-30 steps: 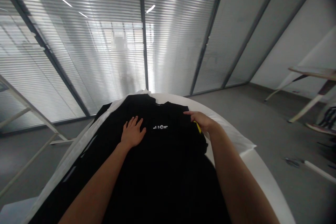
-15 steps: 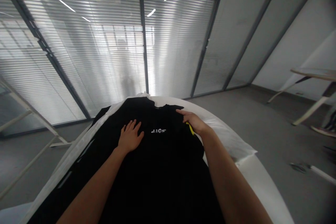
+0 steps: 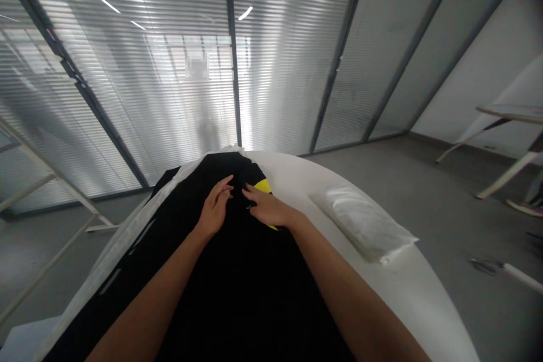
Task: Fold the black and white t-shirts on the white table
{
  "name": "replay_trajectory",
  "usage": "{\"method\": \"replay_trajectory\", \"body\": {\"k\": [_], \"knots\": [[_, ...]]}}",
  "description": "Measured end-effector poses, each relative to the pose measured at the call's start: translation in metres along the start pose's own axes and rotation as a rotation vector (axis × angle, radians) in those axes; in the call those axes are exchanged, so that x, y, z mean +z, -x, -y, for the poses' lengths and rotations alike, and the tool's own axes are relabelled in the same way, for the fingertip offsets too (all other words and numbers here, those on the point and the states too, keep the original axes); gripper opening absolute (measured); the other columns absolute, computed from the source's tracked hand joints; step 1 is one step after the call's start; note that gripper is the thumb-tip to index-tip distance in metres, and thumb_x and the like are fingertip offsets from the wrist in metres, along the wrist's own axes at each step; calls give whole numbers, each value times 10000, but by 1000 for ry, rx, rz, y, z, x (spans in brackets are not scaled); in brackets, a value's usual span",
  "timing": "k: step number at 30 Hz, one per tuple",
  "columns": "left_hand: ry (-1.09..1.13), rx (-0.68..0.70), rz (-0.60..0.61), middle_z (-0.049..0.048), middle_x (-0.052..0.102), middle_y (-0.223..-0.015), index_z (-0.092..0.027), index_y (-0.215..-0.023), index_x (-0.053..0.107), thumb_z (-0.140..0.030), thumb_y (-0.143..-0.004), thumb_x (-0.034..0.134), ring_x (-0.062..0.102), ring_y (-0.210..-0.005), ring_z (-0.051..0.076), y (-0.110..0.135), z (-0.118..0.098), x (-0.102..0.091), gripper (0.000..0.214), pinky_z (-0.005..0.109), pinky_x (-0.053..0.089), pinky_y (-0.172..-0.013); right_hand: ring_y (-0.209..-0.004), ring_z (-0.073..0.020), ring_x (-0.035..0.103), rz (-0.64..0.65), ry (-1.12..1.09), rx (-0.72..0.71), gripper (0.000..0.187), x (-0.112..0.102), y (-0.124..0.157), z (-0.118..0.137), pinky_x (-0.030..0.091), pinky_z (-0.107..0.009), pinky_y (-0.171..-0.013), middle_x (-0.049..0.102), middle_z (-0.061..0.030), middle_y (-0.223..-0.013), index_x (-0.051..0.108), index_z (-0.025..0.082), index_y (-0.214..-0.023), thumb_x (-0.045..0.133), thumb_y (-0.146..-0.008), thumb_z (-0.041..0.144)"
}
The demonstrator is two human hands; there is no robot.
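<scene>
A black garment [image 3: 237, 283] lies spread along a white rounded table [image 3: 424, 300], its right side folded in over the middle. A yellow patch [image 3: 263, 186] shows at the fold. My left hand [image 3: 215, 205] rests on the cloth near its far end, fingers loosely apart and slightly curved. My right hand [image 3: 268, 209] lies flat on the folded-over part beside the yellow patch, fingers stretched toward the left hand. The two sets of fingertips nearly meet. Neither hand visibly grips anything.
A white bundle [image 3: 365, 222] lies on the table right of the garment. A white cloth edge [image 3: 127, 232] runs under the garment's left side. Glass walls with blinds [image 3: 178, 68] stand behind. Another table [image 3: 509, 116] is far right, a white frame [image 3: 42, 181] left.
My right hand swept from the garment's right edge to the middle, bringing that side over and hiding the white lettering; a yellow patch now shows. My left hand shifted slightly toward the far end.
</scene>
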State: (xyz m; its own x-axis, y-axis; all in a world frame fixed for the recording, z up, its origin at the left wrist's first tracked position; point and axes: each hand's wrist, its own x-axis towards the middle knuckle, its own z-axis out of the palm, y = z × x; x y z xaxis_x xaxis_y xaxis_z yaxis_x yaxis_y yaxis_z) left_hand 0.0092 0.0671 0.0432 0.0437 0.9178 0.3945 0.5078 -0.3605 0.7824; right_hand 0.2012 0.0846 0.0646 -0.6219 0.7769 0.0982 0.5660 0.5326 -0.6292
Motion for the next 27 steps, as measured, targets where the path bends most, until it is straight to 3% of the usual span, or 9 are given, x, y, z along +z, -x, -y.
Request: {"method": "replay_trajectory", "body": {"k": [4,8,13,17,22,27], "knots": [[89,-73,115,72,619,-1204,-211,-1259,623,-390,-954,295,586,-1060,185,-1,7,3,483,334,487,-915,-1385,-256,349,171,115,-115,622,22,-1,15,318,-365,-1116,280,-137,-1548,494,98,-1380,460,-759,80],[141,-188,176,89,671,-1115,-159,-1170,677,-407,-937,305,626,-985,197,-5,23,5,504,343,491,-892,-1298,-271,457,241,200,-153,471,23,1,19,388,-376,-1051,409,-212,-1453,585,45,-1250,453,-799,79],[86,-215,215,91,701,-1065,-144,-1121,699,-388,-918,342,646,-901,189,-7,31,5,477,318,489,-852,-1199,-231,519,261,226,-190,365,14,6,26,404,-354,-1018,535,-152,-1296,644,118,-1127,466,-810,90],[58,-253,152,126,680,-1115,-100,-1168,666,-323,-864,459,644,-862,185,-8,27,5,431,298,498,-796,-995,-214,617,265,308,-22,350,6,15,41,479,-338,-878,543,-139,-1231,608,155,-1121,517,-783,154],[106,-293,155,72,699,-905,-124,-1295,580,-273,-857,469,609,-660,134,-7,22,6,475,249,477,-625,-908,-281,653,272,480,214,413,0,27,57,496,-378,-747,631,-176,-1104,525,140,-1179,542,-794,288],[30,-248,187,56,695,-856,-143,-1298,589,-317,-875,489,601,-643,133,-6,23,6,468,267,480,-667,-878,-280,661,357,462,147,357,0,28,60,473,-334,-678,689,-157,-1008,535,146,-1124,530,-782,249]]}}
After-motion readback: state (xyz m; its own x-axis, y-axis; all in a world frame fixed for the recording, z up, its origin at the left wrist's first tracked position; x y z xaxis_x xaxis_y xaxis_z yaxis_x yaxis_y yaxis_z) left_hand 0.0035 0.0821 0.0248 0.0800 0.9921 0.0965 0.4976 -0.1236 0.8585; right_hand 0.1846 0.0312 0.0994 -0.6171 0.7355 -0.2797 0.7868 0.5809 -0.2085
